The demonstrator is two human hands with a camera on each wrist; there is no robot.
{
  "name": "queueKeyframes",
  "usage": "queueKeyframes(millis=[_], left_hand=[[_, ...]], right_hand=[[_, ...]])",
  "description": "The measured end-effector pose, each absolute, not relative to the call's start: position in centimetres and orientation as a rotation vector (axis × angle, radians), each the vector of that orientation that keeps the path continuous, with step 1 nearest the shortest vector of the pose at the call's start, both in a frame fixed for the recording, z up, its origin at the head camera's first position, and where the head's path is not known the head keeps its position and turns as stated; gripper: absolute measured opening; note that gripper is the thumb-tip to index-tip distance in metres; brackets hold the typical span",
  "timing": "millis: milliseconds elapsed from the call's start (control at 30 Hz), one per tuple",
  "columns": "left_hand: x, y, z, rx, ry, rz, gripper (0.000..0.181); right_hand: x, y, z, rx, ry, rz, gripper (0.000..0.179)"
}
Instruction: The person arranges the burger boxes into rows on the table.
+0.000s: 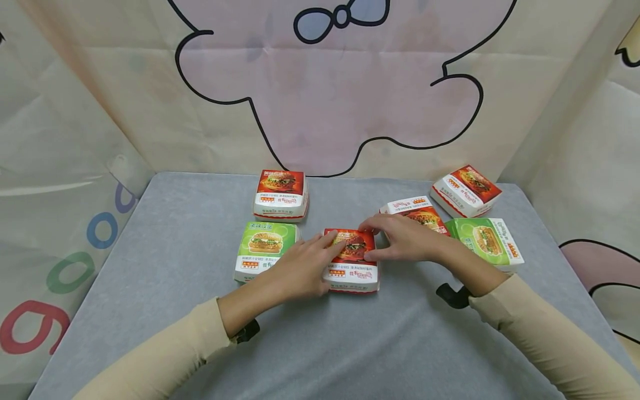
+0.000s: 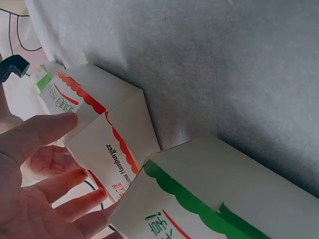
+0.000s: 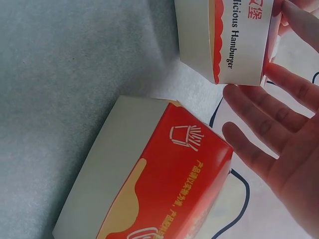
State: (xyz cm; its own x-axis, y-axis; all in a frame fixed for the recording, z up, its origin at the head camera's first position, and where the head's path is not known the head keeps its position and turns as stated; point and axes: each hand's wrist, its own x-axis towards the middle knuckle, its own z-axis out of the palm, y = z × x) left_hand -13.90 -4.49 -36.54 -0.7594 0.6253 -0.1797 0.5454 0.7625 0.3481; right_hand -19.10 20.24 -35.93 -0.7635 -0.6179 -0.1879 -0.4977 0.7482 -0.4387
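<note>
A red and white hamburger box (image 1: pixel 350 272) lies near the middle of the table, a burger picture on its lid. My left hand (image 1: pixel 302 266) is at its left side, with fingers spread over the lid and the thumb near the front corner. On the opposite side, my right hand (image 1: pixel 405 239) has its fingertips at the box's far right corner and its thumb at the right edge. The right wrist view shows those fingers (image 3: pixel 254 109) loosely extended beside the box's "Delicious Hamburger" panel. A green hamburger box (image 1: pixel 265 244) stands just left of my left hand.
Behind the green box is another red box (image 1: pixel 280 194). To the right, a turned red box (image 1: pixel 425 214) lies partly behind my right hand, near a second green box (image 1: pixel 485 241) and a red box (image 1: pixel 467 191) at the back corner. Grey cloth covers the table (image 1: pixel 165 250); printed curtains surround it.
</note>
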Motion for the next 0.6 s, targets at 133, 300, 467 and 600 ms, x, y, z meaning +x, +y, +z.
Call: queueKeyframes(millis=[133,300,467,600], left_hand=[[-13.90,-4.58,-36.54,0.920,2.675,0.406,0.080],[-13.88,-4.64,-36.66,0.947,2.696,0.401,0.079],[-13.81,-4.68,-36.73,0.959,2.703,0.400,0.078],[-13.77,-4.71,-36.65,0.958,2.698,0.398,0.078]], right_hand=[[-19.06,20.23,-35.98,-0.864,2.627,-0.532,0.059],[-19.07,20.20,-36.01,-0.868,2.626,-0.547,0.059],[-19.04,20.21,-36.07,-0.878,2.623,-0.549,0.059],[-19.01,20.24,-36.08,-0.879,2.620,-0.546,0.060]])
